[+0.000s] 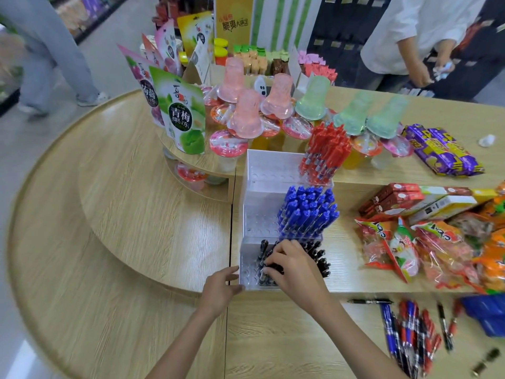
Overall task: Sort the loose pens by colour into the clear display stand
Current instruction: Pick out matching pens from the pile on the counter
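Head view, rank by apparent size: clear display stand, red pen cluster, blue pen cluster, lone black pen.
1. clear display stand
2. red pen cluster, blue pen cluster: look alike, red is farther, unranked
3. lone black pen

The clear stepped plastic display stand [262,170] sits on the pale wooden counter [164,228], with red plastic pens [325,151] in its rear tier, blue plastic pens [307,209] in the middle and black plastic pens [318,255] in front. Mixed loose pens [407,332] lie front-right of the stand, and orange foil snack packets [437,242] lie to its right.

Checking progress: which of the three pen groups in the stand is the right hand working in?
The black pens, in the front tier; the red pens and blue pens stand behind.
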